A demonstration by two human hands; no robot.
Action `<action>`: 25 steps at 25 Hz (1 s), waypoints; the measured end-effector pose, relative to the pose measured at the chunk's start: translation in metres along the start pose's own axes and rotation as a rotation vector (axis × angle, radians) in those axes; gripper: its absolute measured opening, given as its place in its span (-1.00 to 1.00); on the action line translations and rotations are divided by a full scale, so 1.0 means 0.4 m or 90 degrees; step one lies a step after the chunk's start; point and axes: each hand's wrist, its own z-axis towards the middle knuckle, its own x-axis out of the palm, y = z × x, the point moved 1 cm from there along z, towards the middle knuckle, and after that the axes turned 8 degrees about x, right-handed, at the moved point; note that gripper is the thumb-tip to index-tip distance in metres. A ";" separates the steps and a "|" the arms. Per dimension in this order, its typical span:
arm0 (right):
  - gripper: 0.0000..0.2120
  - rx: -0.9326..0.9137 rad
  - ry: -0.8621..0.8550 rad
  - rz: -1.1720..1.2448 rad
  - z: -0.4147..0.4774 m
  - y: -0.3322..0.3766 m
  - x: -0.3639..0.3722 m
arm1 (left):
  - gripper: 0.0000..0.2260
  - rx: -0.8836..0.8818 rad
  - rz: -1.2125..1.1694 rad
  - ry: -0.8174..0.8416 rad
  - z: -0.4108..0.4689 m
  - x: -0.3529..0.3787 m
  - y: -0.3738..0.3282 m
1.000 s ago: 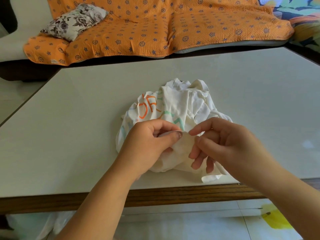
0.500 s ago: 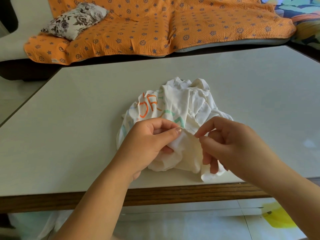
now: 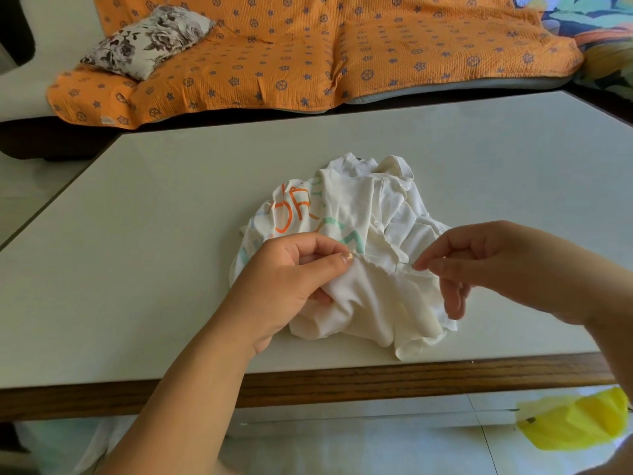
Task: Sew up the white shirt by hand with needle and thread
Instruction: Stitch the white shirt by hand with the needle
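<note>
White shirt (image 3: 370, 207) bunched on table (image 3: 154, 252), near its 6 o'clock edge. Left hand (image 3: 294, 272) curled, pinching a shirt fold at 7 o'clock. Right hand (image 3: 486, 265) at 4 o'clock, thumb and forefinger pinching needle (image 3: 406, 264).

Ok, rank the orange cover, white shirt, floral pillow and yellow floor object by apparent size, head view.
Largest: orange cover.
Then white shirt.
Then floral pillow and yellow floor object, alike; pillow is farther, so unranked.

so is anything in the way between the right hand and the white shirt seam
Nothing visible: the right hand pinches a thin needle at the crumpled white printed shirt, whose fold the left hand grips.
</note>
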 end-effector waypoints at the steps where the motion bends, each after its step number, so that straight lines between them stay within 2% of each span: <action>1: -0.87 0.003 0.011 -0.008 0.000 -0.004 -0.008 | -0.80 -0.001 -0.001 -0.001 0.000 -0.001 0.001; 4: -0.88 -0.016 -0.011 0.009 -0.005 -0.010 -0.023 | -0.81 -0.003 -0.001 -0.006 0.000 -0.001 0.002; 9: -0.90 -0.089 0.066 0.118 -0.027 0.023 0.040 | -0.82 -0.001 -0.001 -0.001 -0.002 0.002 -0.002; 13: -0.93 -0.111 0.054 0.183 -0.018 0.034 0.090 | -0.85 -0.007 0.005 0.001 -0.005 0.002 -0.003; 25: -0.86 -0.105 0.041 0.161 -0.018 0.045 0.105 | -0.80 -0.004 -0.020 0.004 -0.003 0.002 -0.002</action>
